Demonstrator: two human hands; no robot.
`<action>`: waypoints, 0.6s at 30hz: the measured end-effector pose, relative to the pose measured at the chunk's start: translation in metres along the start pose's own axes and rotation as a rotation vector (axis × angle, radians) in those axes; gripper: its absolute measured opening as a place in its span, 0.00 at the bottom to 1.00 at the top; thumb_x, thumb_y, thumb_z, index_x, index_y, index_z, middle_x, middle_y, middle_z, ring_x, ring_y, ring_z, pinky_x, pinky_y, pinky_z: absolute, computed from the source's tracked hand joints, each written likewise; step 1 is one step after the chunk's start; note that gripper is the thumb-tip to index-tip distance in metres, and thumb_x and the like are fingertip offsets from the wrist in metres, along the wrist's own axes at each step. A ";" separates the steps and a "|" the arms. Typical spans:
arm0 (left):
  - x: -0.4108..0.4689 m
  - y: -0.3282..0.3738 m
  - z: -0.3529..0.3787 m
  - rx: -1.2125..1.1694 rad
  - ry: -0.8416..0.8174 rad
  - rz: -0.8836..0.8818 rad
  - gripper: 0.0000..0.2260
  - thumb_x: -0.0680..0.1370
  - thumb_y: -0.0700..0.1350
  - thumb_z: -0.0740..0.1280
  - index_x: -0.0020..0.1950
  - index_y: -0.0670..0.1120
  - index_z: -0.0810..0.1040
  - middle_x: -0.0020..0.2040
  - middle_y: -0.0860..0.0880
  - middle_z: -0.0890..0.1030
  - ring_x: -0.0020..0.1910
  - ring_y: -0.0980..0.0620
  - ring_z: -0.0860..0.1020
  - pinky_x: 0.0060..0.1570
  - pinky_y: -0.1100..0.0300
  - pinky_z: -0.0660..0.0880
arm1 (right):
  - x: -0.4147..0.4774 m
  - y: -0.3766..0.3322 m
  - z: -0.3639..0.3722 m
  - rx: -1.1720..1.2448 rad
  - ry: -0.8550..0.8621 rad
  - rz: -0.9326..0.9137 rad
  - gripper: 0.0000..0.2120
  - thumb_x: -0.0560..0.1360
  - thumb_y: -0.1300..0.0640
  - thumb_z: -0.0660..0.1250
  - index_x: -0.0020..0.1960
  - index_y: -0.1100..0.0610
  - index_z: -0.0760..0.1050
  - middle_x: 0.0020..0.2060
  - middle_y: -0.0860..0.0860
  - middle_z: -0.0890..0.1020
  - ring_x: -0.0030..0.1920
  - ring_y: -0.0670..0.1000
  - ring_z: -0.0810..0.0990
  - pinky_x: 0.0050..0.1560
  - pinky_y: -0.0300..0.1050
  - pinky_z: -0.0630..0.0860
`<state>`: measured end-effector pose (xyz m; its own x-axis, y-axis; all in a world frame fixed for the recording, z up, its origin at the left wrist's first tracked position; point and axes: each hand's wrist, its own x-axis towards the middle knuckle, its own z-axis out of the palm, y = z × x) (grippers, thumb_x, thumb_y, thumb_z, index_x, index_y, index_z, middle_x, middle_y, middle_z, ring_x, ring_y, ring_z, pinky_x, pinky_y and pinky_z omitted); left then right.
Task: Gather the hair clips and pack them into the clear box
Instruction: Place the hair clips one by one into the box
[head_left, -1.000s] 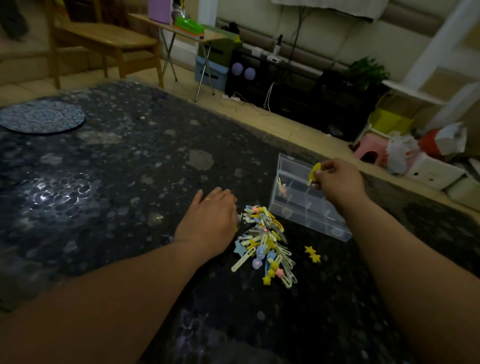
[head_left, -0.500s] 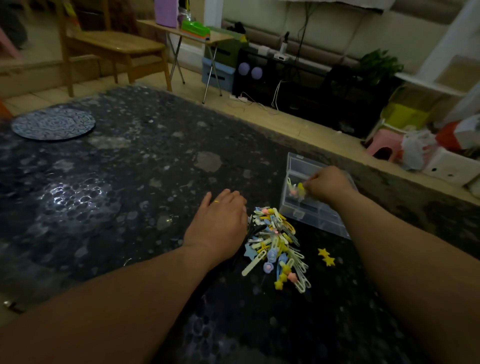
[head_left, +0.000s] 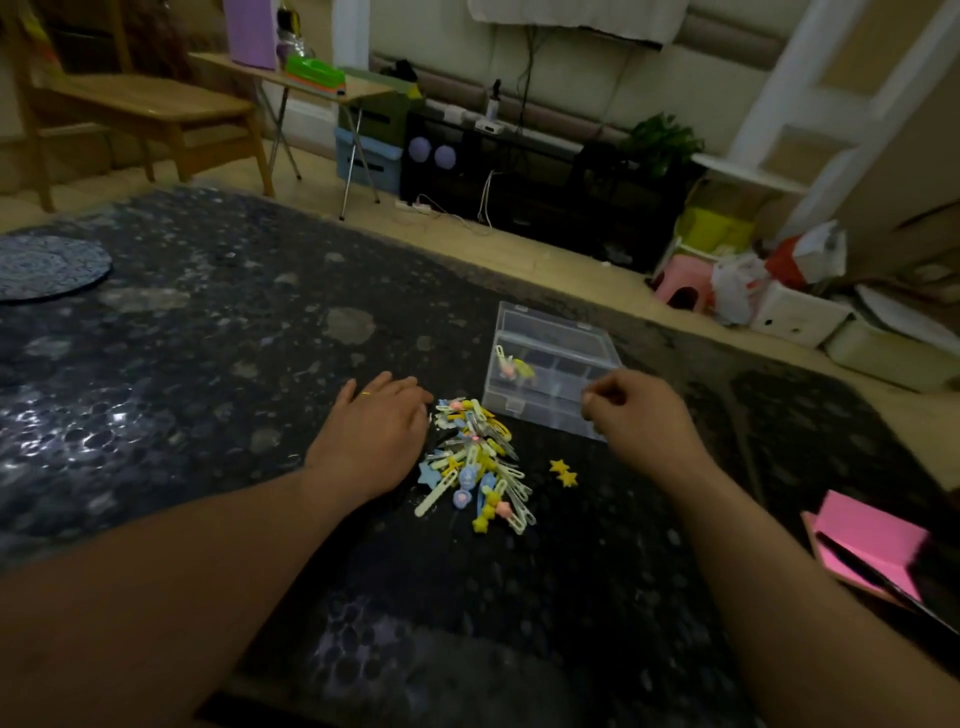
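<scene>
Dozens of hair clips (head_left: 475, 467) are lying heaped on the dark mat (head_left: 208, 364), just before the clear box (head_left: 540, 418), which is holding a few clips (head_left: 514, 368). Two star clips (head_left: 563, 472) are lying beside the heap. The left hand (head_left: 376, 441) is resting flat, fingers together, touching the heap. The right hand (head_left: 641, 415) is hovering at the box's near edge, fingers curled in.

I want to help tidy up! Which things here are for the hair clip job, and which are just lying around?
For the job: pile of hair clips, two yellow star clips beside it, clear box, clips already inside it.

Just lying about: pink notepad, round mat, pink stool.
</scene>
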<state>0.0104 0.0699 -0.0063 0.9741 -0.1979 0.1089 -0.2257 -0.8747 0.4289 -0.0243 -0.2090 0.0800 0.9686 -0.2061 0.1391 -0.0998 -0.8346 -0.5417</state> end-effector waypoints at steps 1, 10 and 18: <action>0.000 0.001 -0.001 -0.006 -0.015 0.003 0.21 0.87 0.52 0.50 0.77 0.57 0.72 0.82 0.56 0.65 0.83 0.53 0.56 0.82 0.42 0.47 | -0.008 0.004 0.003 -0.027 -0.022 0.006 0.03 0.83 0.52 0.70 0.51 0.49 0.82 0.46 0.46 0.85 0.46 0.46 0.82 0.51 0.49 0.81; -0.003 0.003 -0.003 -0.023 -0.057 0.009 0.20 0.86 0.54 0.51 0.75 0.63 0.72 0.82 0.60 0.63 0.84 0.56 0.54 0.82 0.40 0.43 | -0.025 0.007 0.041 -0.363 -0.245 0.038 0.06 0.81 0.49 0.71 0.53 0.50 0.81 0.50 0.50 0.84 0.50 0.52 0.82 0.49 0.48 0.77; -0.002 0.002 -0.001 -0.012 -0.032 0.006 0.21 0.86 0.53 0.51 0.76 0.63 0.71 0.82 0.60 0.64 0.83 0.58 0.54 0.82 0.42 0.44 | -0.020 0.007 0.035 -0.266 -0.338 0.004 0.09 0.78 0.52 0.75 0.52 0.46 0.75 0.49 0.46 0.81 0.50 0.48 0.80 0.55 0.50 0.81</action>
<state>0.0078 0.0689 -0.0049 0.9725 -0.2173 0.0834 -0.2316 -0.8680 0.4393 -0.0365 -0.1926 0.0442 0.9838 -0.0673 -0.1664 -0.1159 -0.9460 -0.3027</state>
